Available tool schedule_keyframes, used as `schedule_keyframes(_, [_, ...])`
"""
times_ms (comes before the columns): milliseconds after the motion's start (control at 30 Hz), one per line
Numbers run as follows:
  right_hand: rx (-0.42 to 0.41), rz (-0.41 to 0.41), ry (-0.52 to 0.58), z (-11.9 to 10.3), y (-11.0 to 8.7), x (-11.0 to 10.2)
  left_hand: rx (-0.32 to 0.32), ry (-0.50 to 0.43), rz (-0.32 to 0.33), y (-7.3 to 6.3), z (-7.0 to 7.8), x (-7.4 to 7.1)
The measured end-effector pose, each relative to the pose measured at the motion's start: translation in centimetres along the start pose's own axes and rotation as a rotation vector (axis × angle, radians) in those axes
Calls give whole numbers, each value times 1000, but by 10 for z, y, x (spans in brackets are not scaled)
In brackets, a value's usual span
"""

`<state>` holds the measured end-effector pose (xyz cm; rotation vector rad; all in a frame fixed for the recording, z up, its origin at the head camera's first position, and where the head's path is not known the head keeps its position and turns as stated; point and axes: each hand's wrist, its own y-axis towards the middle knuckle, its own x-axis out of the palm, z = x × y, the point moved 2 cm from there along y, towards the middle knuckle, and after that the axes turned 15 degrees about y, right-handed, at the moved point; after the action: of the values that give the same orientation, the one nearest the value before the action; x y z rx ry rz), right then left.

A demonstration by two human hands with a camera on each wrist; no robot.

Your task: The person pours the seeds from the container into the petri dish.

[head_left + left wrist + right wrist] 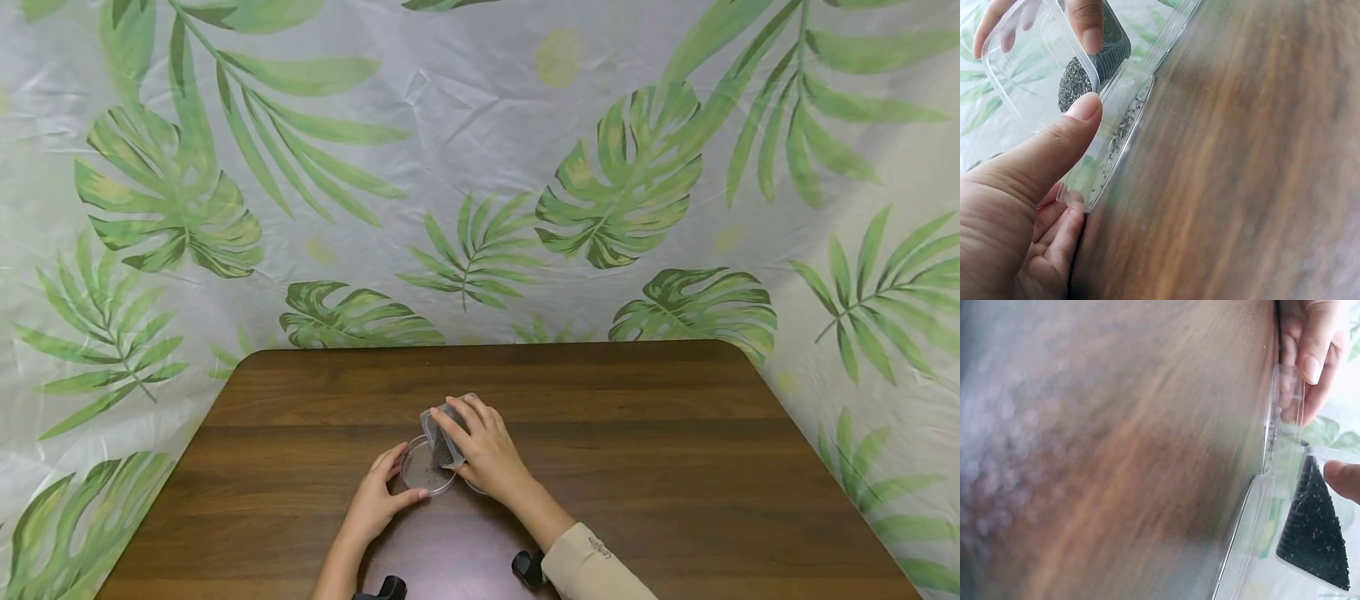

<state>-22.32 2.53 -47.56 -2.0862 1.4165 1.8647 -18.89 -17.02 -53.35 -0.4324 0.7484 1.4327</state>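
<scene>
In the head view my left hand (377, 498) steadies a clear petri dish (420, 477) on the table, thumb at its near edge and fingers along the far side. My right hand (487, 454) grips a clear plastic container (433, 427) from above and tilts it over that dish. Dark, fine grains (1075, 82) are heaped toward the container's lowered side in the left wrist view. Some loose grains (1124, 125) lie scattered in the dish. A second clear round dish or lid (1244, 540) stands right beside the first, partly hidden under my right hand in the head view.
The brown wooden table (660, 467) extends around both hands. Behind it hangs a pale cloth (480, 108) with green leaf prints. Black wrist devices (528, 569) sit near both wrists, and a beige sleeve (592, 562) covers the right forearm.
</scene>
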Motion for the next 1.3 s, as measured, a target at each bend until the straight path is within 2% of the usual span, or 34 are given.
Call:
schedule_keyframes(133, [-14, 11, -2, 0, 0, -1, 21, -7, 14, 0, -1, 1])
schedule_keyframes(300, [-25, 33, -3, 0, 0, -1, -3, -19, 0, 1, -1, 1])
schedule_keyframes(700, [14, 55, -3, 0, -1, 0, -15, -26, -7, 0, -1, 1])
schedule_keyframes(1067, [142, 104, 97, 4, -4, 1, 0, -29, 12, 2, -2, 2])
schedule_keyframes(1300, [200, 170, 166, 6, -6, 1, 26, 2, 20, 2, -1, 2])
